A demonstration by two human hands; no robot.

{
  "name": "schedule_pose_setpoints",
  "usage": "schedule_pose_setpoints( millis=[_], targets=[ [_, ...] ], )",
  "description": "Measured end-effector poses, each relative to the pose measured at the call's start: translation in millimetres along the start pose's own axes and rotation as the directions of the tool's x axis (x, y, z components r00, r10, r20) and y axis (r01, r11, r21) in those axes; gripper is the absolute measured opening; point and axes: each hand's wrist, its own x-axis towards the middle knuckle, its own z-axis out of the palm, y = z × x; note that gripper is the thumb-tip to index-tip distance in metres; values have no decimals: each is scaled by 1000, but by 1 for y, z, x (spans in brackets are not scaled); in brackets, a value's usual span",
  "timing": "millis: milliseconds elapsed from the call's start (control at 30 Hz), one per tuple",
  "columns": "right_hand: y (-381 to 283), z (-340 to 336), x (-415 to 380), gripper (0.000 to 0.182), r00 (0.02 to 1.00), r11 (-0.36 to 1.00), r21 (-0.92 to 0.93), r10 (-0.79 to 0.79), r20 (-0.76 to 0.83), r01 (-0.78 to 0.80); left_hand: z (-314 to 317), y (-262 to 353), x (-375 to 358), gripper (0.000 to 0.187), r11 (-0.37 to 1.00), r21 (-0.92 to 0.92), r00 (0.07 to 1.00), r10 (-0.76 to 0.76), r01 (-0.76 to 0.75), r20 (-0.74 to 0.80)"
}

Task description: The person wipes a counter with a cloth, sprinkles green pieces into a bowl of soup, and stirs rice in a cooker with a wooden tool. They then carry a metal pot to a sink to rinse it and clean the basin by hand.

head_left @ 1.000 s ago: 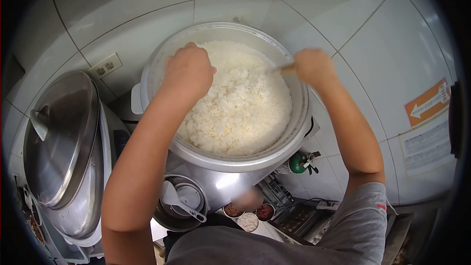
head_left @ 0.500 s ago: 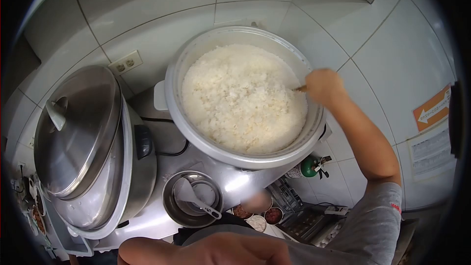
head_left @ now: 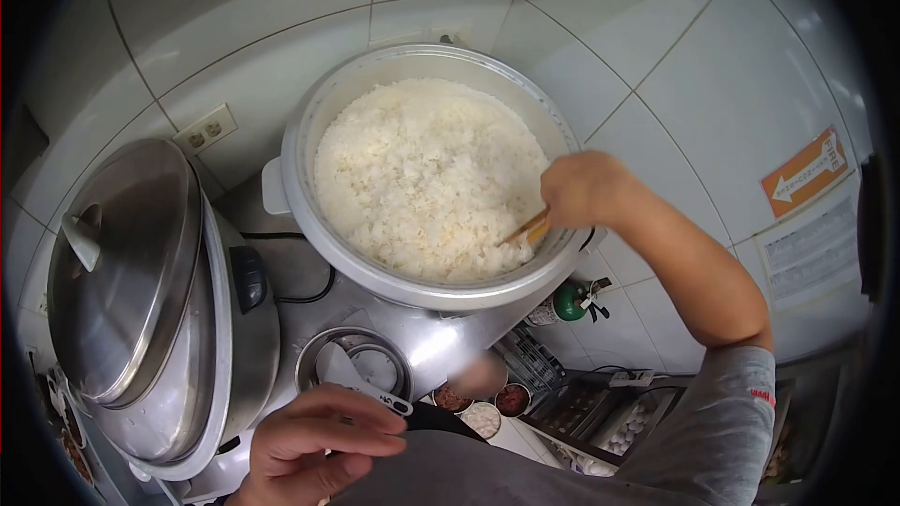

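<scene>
My right hand [head_left: 589, 189] is closed round a brown wooden paddle [head_left: 528, 227] at the right side of the rice cooker pot. The paddle's lower end is sunk in the white cooked rice [head_left: 427, 178], which fills much of the round pot [head_left: 300, 173]. My left hand [head_left: 323, 445] hovers low in front of my body, fingers loosely bent and apart from the thumb, with nothing visible in it. Just beyond it stands a metal bowl [head_left: 305, 370] with a white plastic scoop [head_left: 342, 370] inside, its handle over the rim near my fingers.
A second cooker [head_left: 248, 356] stands at left, a steel lid [head_left: 131, 272] leaning on it. A black cord [head_left: 314, 292] runs across the steel counter [head_left: 436, 347]. Small food bowls [head_left: 483, 420] and a green fire extinguisher [head_left: 568, 302] are lower right.
My right hand has brought the paddle nearer me along the pot's right side, showing more of it. My left hand has risen and turned, its fingers spreading. The view has shifted slightly right.
</scene>
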Motion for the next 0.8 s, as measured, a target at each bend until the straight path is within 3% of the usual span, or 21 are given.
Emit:
schedule_pose_setpoints(
  millis=[67, 167, 267, 333, 367, 433, 533, 600, 700, 800],
  targets=[
    [21, -4, 12, 18, 1000, 1000, -1, -5, -16, 5, -4, -5, -7, 21, 1000, 13, 998, -22, 23, -52],
    [45, -16, 19, 19, 979, 993, -14, 116, -167, -120, -9, -8, -9, 22, 983, 167, 987, -44, 70, -154],
    [66, -28, 22, 25, 949, 986, 93, 161, -272, -141, -11, -12, -10, 19, 984, 158, 987, -62, 86, -150],
    [73, -19, 39, 25, 864, 938, 73, 342, -369, -340, -8, -16, -9, 20, 981, 146, 981, -104, 128, -161],
    [70, -4, 45, 25, 862, 934, 82, 353, -362, -348, -6, -18, -8, 21, 977, 131, 974, -142, 166, -176],
    [55, 21, 55, 18, 968, 977, 37, 215, -131, -212, -2, -19, -5, 22, 973, 174, 978, -124, 153, -166],
    [27, 35, 30, 17, 971, 979, 18, 203, -127, -203, -5, -22, -4, 26, 966, 214, 975, -100, 143, -200],
    [25, 12, -2, 18, 999, 1000, 13, 13, -30, -13, -9, -26, -6, 28, 964, 217, 969, -102, 152, -227],
    [44, -23, -8, 16, 994, 996, 86, 21, -103, -12, -9, -33, 0, 31, 961, 225, 965, -106, 162, -239],
    [73, -35, 42, 15, 953, 988, 38, 152, -262, -147, -2, -33, 6, 33, 968, 174, 960, -135, 181, -245]
  ],
)
